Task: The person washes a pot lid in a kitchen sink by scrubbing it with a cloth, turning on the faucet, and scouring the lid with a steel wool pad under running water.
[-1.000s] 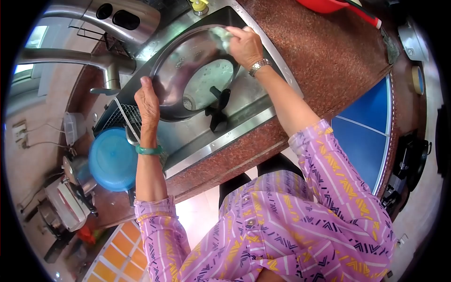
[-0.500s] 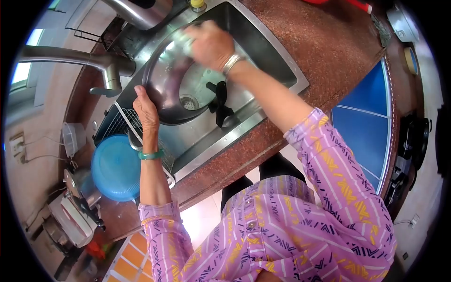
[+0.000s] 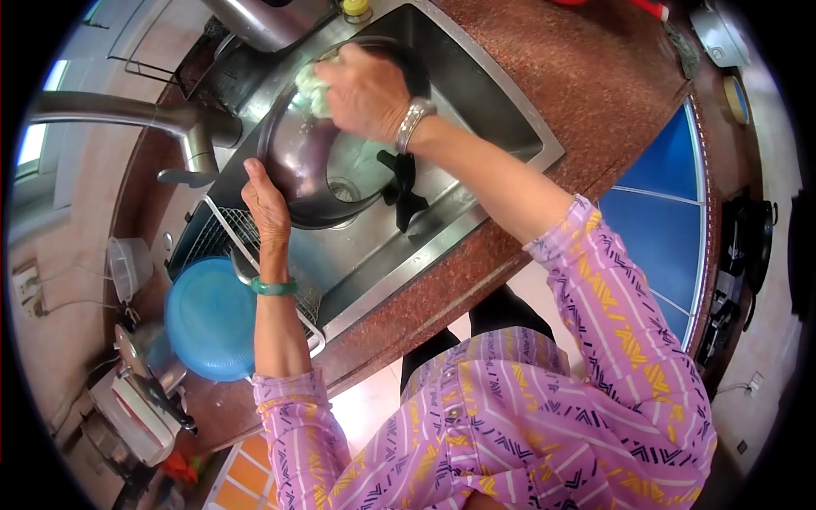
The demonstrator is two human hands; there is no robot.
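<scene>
A large round glass lid with a wide metal rim [image 3: 293,161] is tilted over the steel sink, its black handle [image 3: 403,189] underneath on the near side. My left hand [image 3: 267,204], with a green bangle at the wrist, grips the lid's left edge, thumb up. Pressed to the upper part of the lid is a pale green cloth [image 3: 313,88], held in the closed fingers of my right hand [image 3: 365,92]. A drain [image 3: 343,189] shows through the glass.
The faucet [image 3: 191,127] reaches over from the left. A wire rack [image 3: 223,228] and a blue basin [image 3: 211,319] stand left of the sink. Yellow-capped bottle [image 3: 356,8] sits at the back. Reddish stone counter [image 3: 586,93] lies to the right, with a red item at its far edge.
My right hand has moved left across the lid with the cloth, from its upper right to its upper left. My left hand keeps its grip, and the view has shifted slightly.
</scene>
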